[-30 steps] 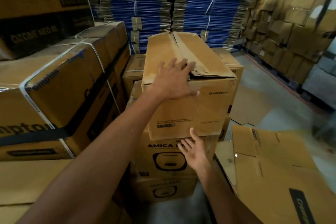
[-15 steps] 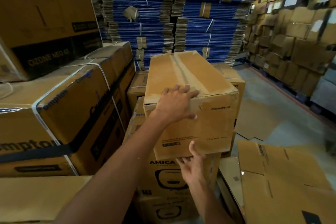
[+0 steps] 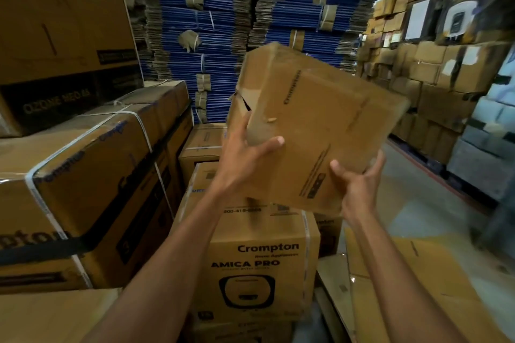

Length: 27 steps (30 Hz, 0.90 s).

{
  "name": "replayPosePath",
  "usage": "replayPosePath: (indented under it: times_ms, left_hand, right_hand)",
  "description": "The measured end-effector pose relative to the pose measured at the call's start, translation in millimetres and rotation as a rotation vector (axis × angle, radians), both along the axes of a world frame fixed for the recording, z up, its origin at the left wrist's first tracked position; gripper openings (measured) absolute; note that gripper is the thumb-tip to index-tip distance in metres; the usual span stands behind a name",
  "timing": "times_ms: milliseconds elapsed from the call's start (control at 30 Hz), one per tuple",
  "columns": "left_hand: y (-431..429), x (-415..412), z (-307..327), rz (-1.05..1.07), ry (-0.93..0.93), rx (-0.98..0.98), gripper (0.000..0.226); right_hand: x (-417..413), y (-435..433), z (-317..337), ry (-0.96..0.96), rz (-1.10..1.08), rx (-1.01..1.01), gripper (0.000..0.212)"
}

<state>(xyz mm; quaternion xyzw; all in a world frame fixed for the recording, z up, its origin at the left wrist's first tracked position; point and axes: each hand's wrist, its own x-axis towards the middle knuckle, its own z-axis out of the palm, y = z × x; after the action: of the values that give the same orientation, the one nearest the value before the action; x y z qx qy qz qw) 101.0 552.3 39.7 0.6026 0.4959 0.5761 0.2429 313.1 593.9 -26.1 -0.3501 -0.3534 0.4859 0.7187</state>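
Head view: a brown carton (image 3: 320,131) printed "Crompton" is held in the air straight above the AMICA PRO box (image 3: 259,273); it is tilted so that one corner points down toward that box, and it does not touch it; a torn flap shows at its upper left edge. The left hand (image 3: 239,159) grips the carton's lower left side, above the left half of the AMICA PRO box; its thumb lies flat across the face turned to the camera, while its fingers wrap round the far side and are mostly hidden. The right hand (image 3: 359,186) grips the carton's lower right edge, above and a little right of the AMICA PRO box; its thumb presses on the near face and its fingers curl round the edge behind; both hands are closed on the carton, neither one free. Just beside the AMICA PRO box on its left stand strapped cartons (image 3: 83,181) bound with white bands; above those and further left sits a large box marked OZONE NEO (image 3: 61,36). Behind the AMICA PRO box, well apart, rise bundles of flattened blue cardboard (image 3: 209,22); to its right, near its base, flattened brown sheets (image 3: 418,287) lie on the floor; further right and behind stands a wall of stacked brown boxes (image 3: 432,78).
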Motion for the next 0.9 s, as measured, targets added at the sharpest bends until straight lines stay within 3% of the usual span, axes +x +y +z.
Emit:
replayPosePath:
  times_ms: [200, 367, 533, 667, 733, 833, 900]
  left_hand:
    - [-6.0, 35.7, -61.0, 0.055, -0.699, 0.167, 0.056]
    - [-8.1, 60.6, -117.4, 0.105, -0.997, 0.053, 0.066]
    - [-21.0, 80.8, -152.5, 0.048, -1.231, -0.111, 0.073]
    - [-28.7, 89.0, -167.3, 0.105, -1.284, -0.315, 0.069]
    - [-29.3, 83.4, -177.3, 0.129, -1.276, -0.471, 0.053]
    - [-32.3, 62.3, -195.1, 0.163, -1.157, -0.760, 0.030]
    - [-41.8, 48.6, -196.9, 0.128, -0.965, -0.883, 0.022]
  right_hand:
    - [12.5, 10.1, 105.2, -0.759, -0.036, 0.183, 0.094]
    - [-21.6, 9.9, 132.7, -1.324, 0.007, 0.244, 0.095]
    - [-59.5, 5.3, 109.4, -1.653, -0.082, 0.426, 0.094]
    - [-87.1, -5.9, 91.5, -1.798, -0.101, 0.602, 0.085]
    - [-97.6, -11.5, 75.8, -1.843, -0.095, 0.645, 0.082]
    - [-96.6, -15.0, 36.9, -1.917, -0.074, 0.634, 0.083]
    - [-88.2, -14.1, 9.1, -1.945, -0.081, 0.630, 0.088]
